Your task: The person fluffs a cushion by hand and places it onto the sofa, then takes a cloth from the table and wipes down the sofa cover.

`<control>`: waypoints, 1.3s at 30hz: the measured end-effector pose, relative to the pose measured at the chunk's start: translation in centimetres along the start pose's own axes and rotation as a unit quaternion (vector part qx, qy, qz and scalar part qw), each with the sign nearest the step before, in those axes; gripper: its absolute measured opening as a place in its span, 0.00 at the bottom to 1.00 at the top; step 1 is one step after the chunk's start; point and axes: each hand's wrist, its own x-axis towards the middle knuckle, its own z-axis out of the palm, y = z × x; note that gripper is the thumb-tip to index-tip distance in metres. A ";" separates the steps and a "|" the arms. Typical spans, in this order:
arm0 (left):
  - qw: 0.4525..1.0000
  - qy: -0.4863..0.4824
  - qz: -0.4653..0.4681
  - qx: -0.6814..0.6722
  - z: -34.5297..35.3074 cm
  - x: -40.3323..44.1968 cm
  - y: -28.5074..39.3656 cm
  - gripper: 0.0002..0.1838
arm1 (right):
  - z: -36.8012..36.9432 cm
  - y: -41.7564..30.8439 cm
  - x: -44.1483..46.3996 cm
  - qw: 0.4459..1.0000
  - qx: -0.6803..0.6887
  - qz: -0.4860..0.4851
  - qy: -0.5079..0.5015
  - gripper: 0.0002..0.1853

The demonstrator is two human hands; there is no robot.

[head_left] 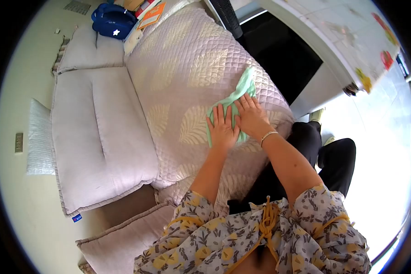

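Note:
A light green cloth lies bunched on the quilted sofa cover, which has a pale leaf pattern. My left hand rests flat on the cloth's lower left part, fingers stretched out and spread. Beside it, my right hand, with a bracelet at the wrist, presses down on the cloth's right part, its fingers extended. Neither hand is wrapped round the cloth. Parts of the cloth are hidden beneath both palms.
Sofa back cushions line the left side, with a white pillow behind them. A blue bag and an orange book sit at the far end. To the right stands a table with a dark space beneath.

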 end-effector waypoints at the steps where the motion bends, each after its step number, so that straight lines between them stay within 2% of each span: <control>1: 1.000 -0.006 -0.005 -0.004 0.1 -0.8 0.5 0.33 | 0.0 -0.3 -1.0 1.000 -0.001 0.005 0.008 0.32; 4: 1.000 -0.002 0.013 0.005 0.3 -3.1 2.2 0.31 | -0.1 -1.3 -4.0 0.996 -0.069 0.048 -0.039 0.32; 10: 0.998 -0.001 0.056 -0.006 0.1 -3.5 4.0 0.30 | 0.9 -1.4 -5.7 0.991 -0.031 0.128 0.013 0.32; 12: 0.997 -0.015 0.069 -0.020 -0.1 -1.8 3.8 0.30 | 1.1 -1.1 -4.6 0.989 -0.017 0.145 0.033 0.32; 14: 0.996 -0.031 0.077 -0.038 -0.1 0.6 3.8 0.30 | 0.8 -0.1 -3.3 0.979 0.059 0.187 0.065 0.32; 19: 0.991 -0.017 0.127 -0.031 0.0 7.5 2.7 0.29 | -0.1 2.7 1.8 0.976 0.061 0.198 0.074 0.31; 21: 0.992 -0.022 0.124 0.003 0.2 10.7 2.1 0.28 | -0.3 3.9 4.6 0.967 0.069 0.204 0.134 0.31; 22: 0.991 0.006 0.132 -0.014 0.4 12.2 1.6 0.27 | -1.3 4.5 6.0 0.969 0.069 0.209 0.113 0.32; 24: 0.988 0.062 0.134 -0.047 0.7 15.2 1.1 0.26 | -1.4 5.7 9.1 0.967 0.092 0.206 0.114 0.32; 27: 0.989 0.071 0.118 -0.053 0.9 19.8 -0.7 0.25 | -1.5 7.0 14.3 0.970 0.109 0.184 0.114 0.33; 29: 0.987 0.111 0.100 -0.062 0.9 22.6 -2.2 0.26 | -1.9 7.7 17.9 0.976 0.108 0.156 0.102 0.34; 33: 0.987 0.130 0.080 -0.051 2.2 27.6 -5.7 0.26 | -1.2 8.5 24.9 0.978 0.126 0.125 0.109 0.34; 35: 0.987 0.143 0.065 -0.030 3.5 29.8 -6.9 0.26 | 0.1 9.2 28.2 0.974 0.140 0.094 0.153 0.34; 39: 0.987 0.147 0.043 -0.050 5.0 30.4 -7.8 0.25 | 2.2 9.7 30.6 0.969 0.147 0.081 0.180 0.32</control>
